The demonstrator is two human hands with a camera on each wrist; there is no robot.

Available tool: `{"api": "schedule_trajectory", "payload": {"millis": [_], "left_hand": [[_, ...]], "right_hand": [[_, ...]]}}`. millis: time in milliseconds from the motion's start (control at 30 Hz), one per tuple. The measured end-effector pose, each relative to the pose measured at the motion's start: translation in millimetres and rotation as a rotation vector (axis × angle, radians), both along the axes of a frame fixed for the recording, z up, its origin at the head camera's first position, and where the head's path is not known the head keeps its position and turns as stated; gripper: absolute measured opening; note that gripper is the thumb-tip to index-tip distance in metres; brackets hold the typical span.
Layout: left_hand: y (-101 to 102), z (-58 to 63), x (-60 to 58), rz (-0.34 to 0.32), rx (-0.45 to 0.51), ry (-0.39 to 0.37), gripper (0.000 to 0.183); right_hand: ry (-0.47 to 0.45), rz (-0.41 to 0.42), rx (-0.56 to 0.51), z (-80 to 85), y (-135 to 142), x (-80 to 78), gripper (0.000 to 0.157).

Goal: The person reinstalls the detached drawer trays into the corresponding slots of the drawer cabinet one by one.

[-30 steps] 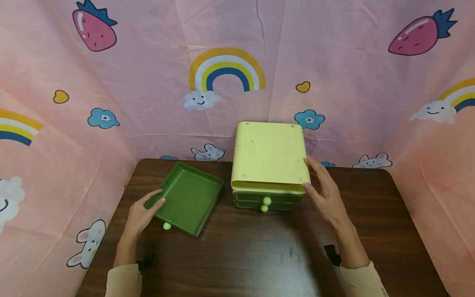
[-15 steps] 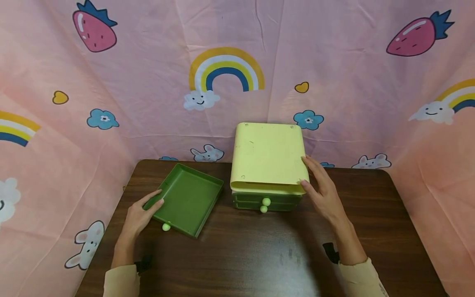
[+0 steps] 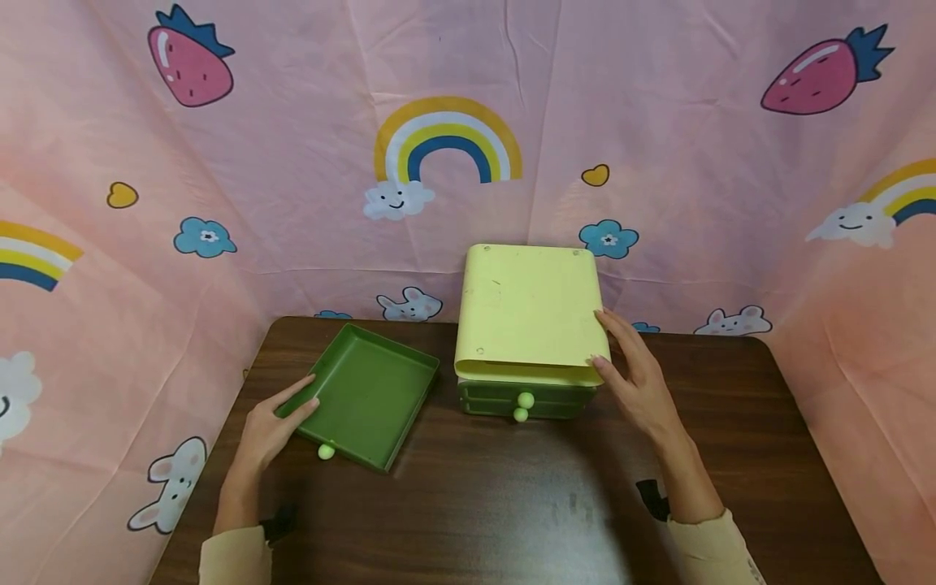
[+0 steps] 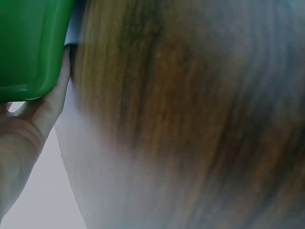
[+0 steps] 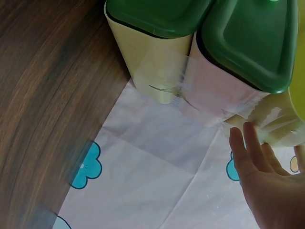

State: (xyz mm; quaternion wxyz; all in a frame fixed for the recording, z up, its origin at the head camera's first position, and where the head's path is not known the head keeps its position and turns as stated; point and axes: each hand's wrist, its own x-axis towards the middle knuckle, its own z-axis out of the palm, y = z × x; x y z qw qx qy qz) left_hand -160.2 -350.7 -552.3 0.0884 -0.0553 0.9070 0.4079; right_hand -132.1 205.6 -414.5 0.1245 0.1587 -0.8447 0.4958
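Observation:
A green drawer [image 3: 366,398] with a pale green round knob lies at an angle on the table in the head view. My left hand [image 3: 269,426] grips its left wall, two fingertips over the rim. Low in the left wrist view, a finger runs along the drawer's outer corner. To the right stands a small drawer cabinet [image 3: 532,309]; its pale yellow top tier has an open slot, with green drawer fronts [image 3: 486,396] below. Against its right side, my right hand [image 3: 639,386] rests with fingers extended. Clear tape [image 5: 181,76] spans the tiers there.
A dark wooden table [image 3: 468,504] carries both pieces. Behind and at the sides hangs a pink cloth [image 3: 307,162] printed with rainbows and strawberries; the cabinet stands near it. Dark straps [image 3: 653,498] show by both wrists.
My left hand and the drawer have shifted slightly left, away from the cabinet. The right hand stays at the cabinet's side, its fingertips a little further onto the top edge.

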Motion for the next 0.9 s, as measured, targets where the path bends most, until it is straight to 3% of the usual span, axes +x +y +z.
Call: {"api": "schedule_trajectory", "payload": {"millis": [300,633,900], "left_hand": [[-1.8,6.6,11.0,-0.015,0.071,0.008,0.064],[-0.6,3.9,22.3,0.029,0.186,0.009,0.064],[2.3,3.8,25.2,0.057,0.197,0.014,0.065]], "right_hand": [[-0.007,0.007,-0.014,-1.8,0.7,-1.2,0.061],[-0.026,-0.008,-0.029,-4.5,0.9,-1.6,0.061],[-0.029,-0.005,-0.036,-3.9,0.6,-1.8,0.062]]}}
